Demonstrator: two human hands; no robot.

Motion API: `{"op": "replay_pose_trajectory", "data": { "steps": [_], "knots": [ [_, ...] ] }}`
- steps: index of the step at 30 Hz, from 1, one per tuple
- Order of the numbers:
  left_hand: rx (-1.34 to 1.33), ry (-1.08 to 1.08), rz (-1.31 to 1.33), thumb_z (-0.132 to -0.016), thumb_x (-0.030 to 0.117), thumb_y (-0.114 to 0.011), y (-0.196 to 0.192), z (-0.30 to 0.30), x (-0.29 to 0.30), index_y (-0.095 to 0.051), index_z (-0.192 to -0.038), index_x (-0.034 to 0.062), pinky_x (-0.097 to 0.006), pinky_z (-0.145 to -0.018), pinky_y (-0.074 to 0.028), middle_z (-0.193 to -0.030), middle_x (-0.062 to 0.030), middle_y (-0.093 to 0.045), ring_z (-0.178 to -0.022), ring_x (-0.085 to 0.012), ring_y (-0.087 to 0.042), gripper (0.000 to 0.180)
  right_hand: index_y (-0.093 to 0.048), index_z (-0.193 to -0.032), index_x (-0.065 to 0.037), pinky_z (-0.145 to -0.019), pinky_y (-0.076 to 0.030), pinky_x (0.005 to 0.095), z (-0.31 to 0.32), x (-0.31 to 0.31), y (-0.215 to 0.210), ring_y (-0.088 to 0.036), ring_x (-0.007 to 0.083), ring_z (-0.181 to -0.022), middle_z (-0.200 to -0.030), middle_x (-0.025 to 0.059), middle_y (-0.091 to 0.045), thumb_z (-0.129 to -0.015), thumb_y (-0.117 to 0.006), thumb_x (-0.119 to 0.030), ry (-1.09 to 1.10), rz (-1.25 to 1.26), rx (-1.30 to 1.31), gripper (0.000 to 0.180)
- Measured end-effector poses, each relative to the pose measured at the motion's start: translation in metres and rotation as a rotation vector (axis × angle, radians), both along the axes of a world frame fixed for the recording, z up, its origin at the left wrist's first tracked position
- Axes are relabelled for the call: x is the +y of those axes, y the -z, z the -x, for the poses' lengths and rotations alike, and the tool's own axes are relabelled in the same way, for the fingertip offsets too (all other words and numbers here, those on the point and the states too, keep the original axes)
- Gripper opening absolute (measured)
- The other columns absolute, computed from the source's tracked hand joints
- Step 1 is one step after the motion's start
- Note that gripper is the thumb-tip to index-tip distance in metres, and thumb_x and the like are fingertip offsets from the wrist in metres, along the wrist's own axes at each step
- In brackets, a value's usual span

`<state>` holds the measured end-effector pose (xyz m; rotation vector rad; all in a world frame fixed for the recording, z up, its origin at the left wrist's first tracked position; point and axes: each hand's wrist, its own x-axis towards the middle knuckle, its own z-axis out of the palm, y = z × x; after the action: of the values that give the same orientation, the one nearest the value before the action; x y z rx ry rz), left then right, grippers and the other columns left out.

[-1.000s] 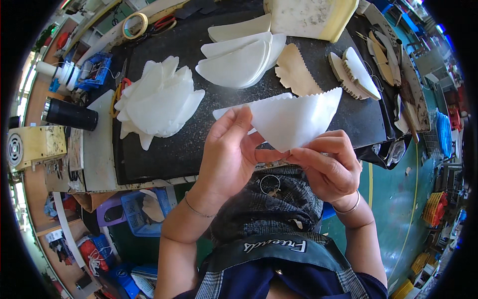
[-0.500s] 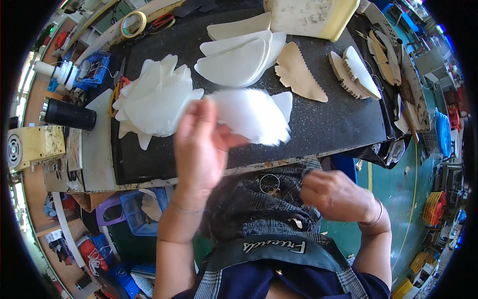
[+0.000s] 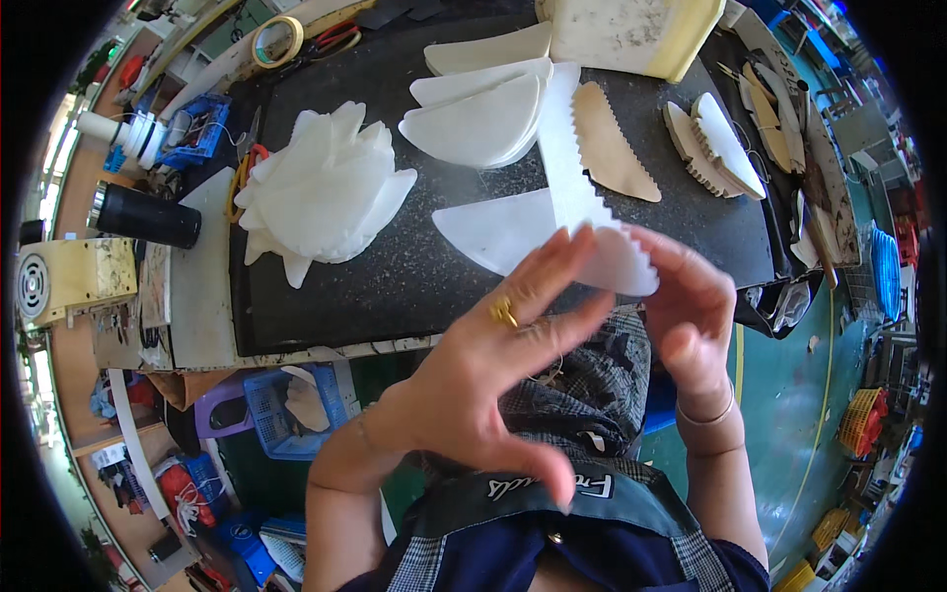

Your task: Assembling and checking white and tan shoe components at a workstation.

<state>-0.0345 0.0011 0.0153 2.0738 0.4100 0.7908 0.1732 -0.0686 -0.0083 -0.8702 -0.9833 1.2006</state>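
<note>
A white half-moon sheet with a toothed edge [image 3: 575, 183] slants across the dark tabletop, its rounded lower end between my hands. My left hand [image 3: 493, 345], with a ring on one finger, reaches over it. Those fingertips meet the sheet's left side, fingers spread and thumb well apart. My right hand [image 3: 695, 311] curves around the toothed right side, fingertips at the edge and thumb apart. Whether either hand bears its weight, I cannot tell. Under it lies a smooth-edged white sheet [image 3: 498, 225]. A fanned pile of white sheets [image 3: 321, 187] sits to the left.
Smooth half-moon sheets [image 3: 473, 123] are stacked at the back, beside a tan toothed piece [image 3: 612, 143]. More toothed pieces [image 3: 725, 148] stand at right. A yellowish block [image 3: 631, 39], tape roll [image 3: 277, 41], scissors [image 3: 335, 37] and black flask [image 3: 148, 217] line the edges.
The white sheet in my left hand has come down to the right and now slants across the table. My right hand has risen from my lap to its toothed edge. My left fingers have spread.
</note>
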Motion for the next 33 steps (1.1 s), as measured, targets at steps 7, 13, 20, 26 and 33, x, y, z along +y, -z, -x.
{"op": "replay_pose_trajectory", "data": {
  "steps": [7, 13, 20, 26, 33],
  "knots": [
    [-0.550, -0.329, 0.871, -0.078, 0.019, -0.078, 0.041, 0.011, 0.028, -0.035, -0.129, -0.0005, -0.026, -0.074, -0.049, -0.105, -0.0104, -0.054, -0.090, -0.0138, -0.055, 0.069, -0.056, -0.107, 0.000, -0.088, -0.050, 0.0329, -0.004, 0.038, 0.011, -0.062, 0.0163, -0.095, -0.100, 0.0079, -0.064, -0.074, -0.080, -0.015, 0.076, 0.000, 0.100, 0.044],
    [-0.338, -0.542, 0.733, -0.085, -0.001, -0.067, 0.050, 0.005, 0.037, -0.044, -0.119, 0.0011, -0.019, -0.056, -0.041, -0.079, -0.0014, -0.054, -0.066, -0.0041, -0.049, 0.041, -0.057, -0.103, -0.001, -0.077, -0.054, 0.0274, -0.002, 0.067, 0.028, -0.064, 0.0138, -0.084, -0.092, 0.0065, -0.065, -0.077, -0.077, -0.005, 0.159, 0.103, -0.334, 0.033],
    [-0.319, -0.535, 0.537, -0.084, -0.004, -0.066, 0.058, 0.006, 0.041, -0.046, -0.121, 0.0025, -0.016, -0.056, -0.039, -0.076, -0.0001, -0.052, -0.065, -0.0028, -0.047, 0.042, -0.058, -0.103, 0.000, -0.076, -0.054, 0.0276, -0.001, 0.074, 0.035, -0.065, 0.0130, -0.082, -0.090, 0.0071, -0.066, -0.077, -0.078, -0.009, 0.118, 0.116, -0.353, 0.034],
    [-0.066, -0.616, 0.322, -0.080, -0.008, -0.065, 0.074, 0.006, 0.042, -0.039, -0.130, 0.0045, -0.019, -0.061, -0.042, -0.072, 0.0009, -0.049, -0.065, -0.0047, -0.048, 0.057, -0.055, -0.103, 0.002, -0.071, -0.053, 0.0299, 0.003, 0.074, 0.046, -0.066, 0.0167, -0.079, -0.090, 0.0103, -0.066, -0.076, -0.077, -0.014, 0.135, 0.222, -0.667, 0.038],
    [0.313, -0.702, -0.339, -0.072, -0.008, -0.070, 0.057, 0.002, 0.042, -0.046, -0.127, 0.0053, -0.034, -0.069, -0.046, -0.083, -0.0082, -0.050, -0.073, -0.0215, -0.053, 0.062, -0.040, -0.115, -0.002, -0.072, -0.051, 0.0418, -0.007, 0.064, 0.028, -0.060, 0.0372, -0.087, -0.103, 0.0186, -0.049, -0.069, -0.078, -0.008, 0.368, -0.030, -1.351, 0.060]
  ]
}}
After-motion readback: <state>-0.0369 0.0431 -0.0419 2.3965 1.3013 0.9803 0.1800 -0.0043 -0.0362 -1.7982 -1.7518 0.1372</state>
